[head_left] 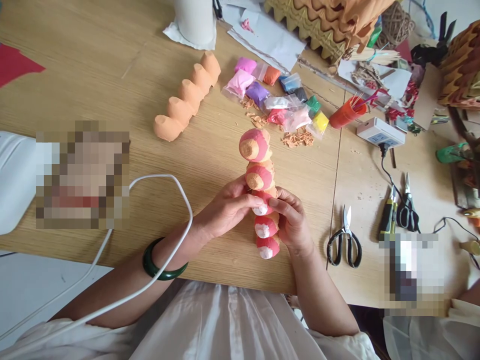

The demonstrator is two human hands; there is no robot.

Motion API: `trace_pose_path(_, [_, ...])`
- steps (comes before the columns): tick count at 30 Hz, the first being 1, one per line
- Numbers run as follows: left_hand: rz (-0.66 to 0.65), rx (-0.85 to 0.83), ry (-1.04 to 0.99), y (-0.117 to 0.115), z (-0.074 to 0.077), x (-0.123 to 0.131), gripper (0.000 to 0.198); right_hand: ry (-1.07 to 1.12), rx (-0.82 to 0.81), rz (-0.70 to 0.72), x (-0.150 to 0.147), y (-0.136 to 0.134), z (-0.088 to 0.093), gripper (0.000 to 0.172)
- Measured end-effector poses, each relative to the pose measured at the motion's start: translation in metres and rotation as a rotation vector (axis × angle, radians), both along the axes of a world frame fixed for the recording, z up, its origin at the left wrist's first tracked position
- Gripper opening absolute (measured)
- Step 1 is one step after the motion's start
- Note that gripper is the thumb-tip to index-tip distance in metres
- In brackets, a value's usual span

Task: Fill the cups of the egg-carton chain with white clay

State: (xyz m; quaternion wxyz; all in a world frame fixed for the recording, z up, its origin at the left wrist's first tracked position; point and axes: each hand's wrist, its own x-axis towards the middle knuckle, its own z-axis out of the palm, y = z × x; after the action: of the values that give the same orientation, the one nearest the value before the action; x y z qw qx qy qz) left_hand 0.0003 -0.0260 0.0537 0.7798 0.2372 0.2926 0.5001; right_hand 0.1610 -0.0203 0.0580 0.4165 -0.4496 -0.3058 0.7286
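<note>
A strip of egg-carton cups (259,177) with red clay on its bumps is held upright between both hands, over the table. Its lower three tips are white, while the upper two are bare orange. My left hand (234,207) grips the strip from the left, thumb on the middle bump. From the right, my right hand (291,220) grips it, with thumb and finger at the same bump. A plain orange carton strip (187,97) lies farther back to the left.
Bagged coloured clay (277,102) lies behind the strip, near orange scraps (298,139). Black-handled scissors (345,240), a red cup (347,112) and a power socket (380,132) are on the right. A white cable (187,200) crosses over my left forearm.
</note>
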Motion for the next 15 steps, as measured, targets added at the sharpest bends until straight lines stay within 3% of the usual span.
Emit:
trace_pose_path(6, [0.048,-0.012,-0.12,-0.001,-0.008,0.004,0.025,0.094,-0.181,-0.105,0.0,0.005,-0.004,0.024])
trace_pose_path(8, [0.061,-0.046,-0.124,-0.001,-0.01,0.005,0.02,0.128,-0.208,-0.128,-0.001,0.007,-0.006,0.024])
trace_pose_path(15, [0.006,-0.068,-0.05,0.001,-0.006,-0.002,0.026,-0.023,-0.079,-0.077,0.001,0.006,-0.01,0.029])
